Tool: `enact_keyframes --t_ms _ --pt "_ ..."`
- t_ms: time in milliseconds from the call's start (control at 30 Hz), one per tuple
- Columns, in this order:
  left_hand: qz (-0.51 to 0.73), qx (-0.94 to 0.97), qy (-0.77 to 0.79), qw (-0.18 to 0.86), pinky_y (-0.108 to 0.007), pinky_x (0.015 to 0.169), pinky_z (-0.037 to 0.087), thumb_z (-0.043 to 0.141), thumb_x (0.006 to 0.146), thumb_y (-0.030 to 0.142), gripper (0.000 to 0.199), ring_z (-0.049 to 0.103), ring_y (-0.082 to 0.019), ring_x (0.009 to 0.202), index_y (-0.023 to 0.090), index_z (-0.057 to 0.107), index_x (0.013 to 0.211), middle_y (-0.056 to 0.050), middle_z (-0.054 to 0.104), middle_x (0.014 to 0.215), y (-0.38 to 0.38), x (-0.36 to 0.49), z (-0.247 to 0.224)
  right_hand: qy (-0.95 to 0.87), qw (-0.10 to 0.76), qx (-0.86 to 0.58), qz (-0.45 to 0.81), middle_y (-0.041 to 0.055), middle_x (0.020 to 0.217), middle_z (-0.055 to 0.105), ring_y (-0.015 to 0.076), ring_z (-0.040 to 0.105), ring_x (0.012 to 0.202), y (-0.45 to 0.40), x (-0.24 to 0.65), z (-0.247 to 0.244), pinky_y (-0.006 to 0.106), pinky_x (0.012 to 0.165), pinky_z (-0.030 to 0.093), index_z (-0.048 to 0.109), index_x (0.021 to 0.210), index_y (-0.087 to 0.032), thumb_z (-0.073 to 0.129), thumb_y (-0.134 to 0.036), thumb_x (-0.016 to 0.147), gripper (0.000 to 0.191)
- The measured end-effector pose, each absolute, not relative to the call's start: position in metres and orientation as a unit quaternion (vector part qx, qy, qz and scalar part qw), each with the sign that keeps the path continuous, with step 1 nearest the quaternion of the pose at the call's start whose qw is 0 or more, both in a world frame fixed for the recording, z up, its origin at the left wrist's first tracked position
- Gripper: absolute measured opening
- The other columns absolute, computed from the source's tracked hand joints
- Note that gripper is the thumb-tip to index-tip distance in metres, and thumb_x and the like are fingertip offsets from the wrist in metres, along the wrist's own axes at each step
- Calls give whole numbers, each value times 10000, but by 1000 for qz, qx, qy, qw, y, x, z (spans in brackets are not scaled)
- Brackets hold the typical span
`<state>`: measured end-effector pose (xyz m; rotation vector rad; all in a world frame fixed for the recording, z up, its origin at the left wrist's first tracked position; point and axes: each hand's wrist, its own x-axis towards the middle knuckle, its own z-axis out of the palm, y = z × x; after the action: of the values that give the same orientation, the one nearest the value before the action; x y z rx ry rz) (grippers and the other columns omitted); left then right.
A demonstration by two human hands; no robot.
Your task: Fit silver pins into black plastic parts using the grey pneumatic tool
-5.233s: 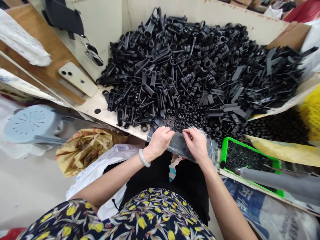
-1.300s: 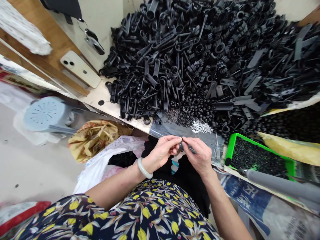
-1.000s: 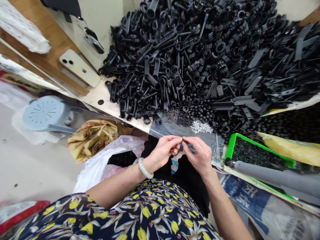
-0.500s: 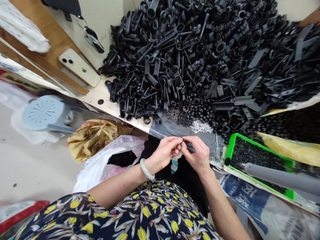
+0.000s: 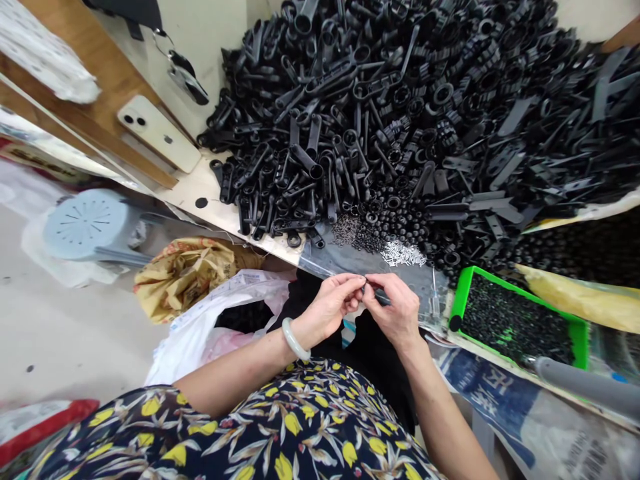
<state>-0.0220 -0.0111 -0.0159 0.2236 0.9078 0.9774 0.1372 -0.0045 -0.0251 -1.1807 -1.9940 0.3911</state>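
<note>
Pinching dark piece (image 5: 365, 285), left hand (image 5: 331, 307) facing right hand (image 5: 396, 305)

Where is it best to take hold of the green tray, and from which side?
Probably by the left end wall of the tray, coming from its left, where the right hand is: that raised green rim shows uncovered, while the grey tube overlaps the near right corner in this view.

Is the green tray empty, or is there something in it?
Not empty: small black pieces lie spread inside the green tray, with a little green showing among them. How deep they lie, I cannot tell.
</note>
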Motion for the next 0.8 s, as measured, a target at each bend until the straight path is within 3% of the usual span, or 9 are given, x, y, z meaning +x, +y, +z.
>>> enact_keyframes --t_ms 233,367,433,500,600,700,800 --pt "442 143 433 773 -171 490 303 917 711 433 410 478 -40 529 102 720 852 -2 623 693 -12 -20 -18 -792 382 -456 138 18 889 740 150 700 763 -2 141 -30 295 748 570 685 1039 -215 658 -163 961 97" --pt "421 235 472 738 -198 474 301 812 829 518 415 457 -58 496 121 733 922 14 590 671 -17 -25 -19 -795 381 -452 136 10 865 723 142 685 743 1 145 -34 281 724 555 675 1028 -210 665 -159 957 88" --pt "436 362 523 637 -222 533 396 741 910 497 362 521 -95 564 141 751 974 -9 628 727 -17 -37 -18 -794 377 -458 135 9 862 722 147 683 742 2 148 -37 286 722 551 675 1041 -210 662 -161 956 100" --pt "442 518 578 450 -267 692 507 701 965 430 300 610 -148 716 166 763 1094 -41 676 837 -10 -56 -19 -791 375 -464 135 5 855 718 150 680 737 2 150 -40 294 728 549 676 1050 -213 661 -162 953 111" --pt "349 670 625 198 -335 873 550 667 1005 336 411 672 -213 902 188 659 1389 -76 712 991 9 -89 -25 -785 383 -467 140 -1 854 715 147 678 723 3 153 -45 297 736 556 681 1057 -216 665 -160 945 126" --pt "247 723 636 112 -345 869 568 621 1026 258 414 704 -242 953 163 631 1429 -107 723 1038 28 -111 -36 -775 394 -474 139 -5 864 720 141 683 717 3 153 -48 290 738 566 686 1062 -218 674 -166 940 132" --pt "288 740 593 134 -341 887 572 585 1046 258 343 721 -235 958 154 687 1357 -115 741 1024 41 -118 -43 -770 395 -480 142 -8 865 719 140 687 715 3 152 -50 286 729 571 687 1057 -220 675 -176 941 125"
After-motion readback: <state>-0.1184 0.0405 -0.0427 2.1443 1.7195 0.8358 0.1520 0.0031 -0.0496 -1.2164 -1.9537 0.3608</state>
